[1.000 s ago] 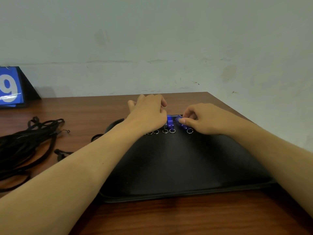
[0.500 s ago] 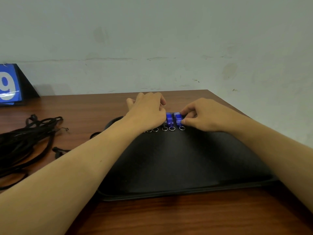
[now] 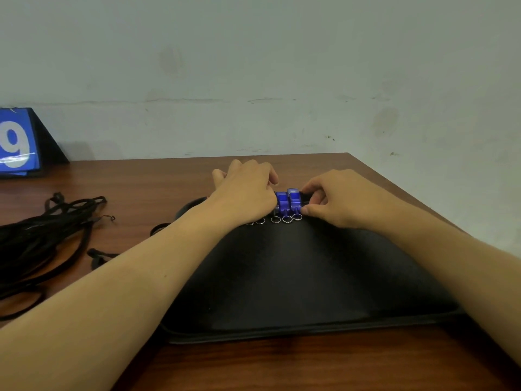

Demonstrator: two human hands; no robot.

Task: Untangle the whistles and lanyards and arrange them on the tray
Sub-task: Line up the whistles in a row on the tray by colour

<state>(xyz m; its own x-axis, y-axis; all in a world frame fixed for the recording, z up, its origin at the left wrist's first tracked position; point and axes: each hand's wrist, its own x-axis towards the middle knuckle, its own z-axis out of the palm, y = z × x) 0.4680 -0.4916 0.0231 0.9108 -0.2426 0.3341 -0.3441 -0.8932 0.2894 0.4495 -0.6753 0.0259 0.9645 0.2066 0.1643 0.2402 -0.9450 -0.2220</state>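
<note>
At the far edge of the flat black rectangular tray point(image 3: 296, 277) I can see a row of translucent blue plastic whistles point(image 3: 287, 201) lying side by side, each with a small silver split ring point(image 3: 287, 219) at its near end. Only two whistle bodies show clearly; the left hand point(image 3: 245, 193) lies palm down over the rest, and just the rings peeking out below its wrist tell me more whistles sit under it. I cannot tell how many it covers, nor whether its curled fingers grip anything, since they are hidden behind the knuckles.

The right hand point(image 3: 335, 201) is pinched on the rightmost whistle, thumb tip at the ring end and fingers point(image 3: 310, 189) curled over the far end. That whistle touches its neighbour in the row.

On the brown wooden table point(image 3: 141, 187), well left of the tray, a loose heap of black cord lanyards point(image 3: 42, 238) lies tangled, running out of view at the left edge. One black strand point(image 3: 158, 228) near the tray's left corner disappears beneath my left forearm, so I cannot see where it ends.

A blue tent-shaped card with a white figure 9 point(image 3: 17, 142) stands at the back left, cut off by the frame. The tray's right side is partly hidden by the right forearm.
</note>
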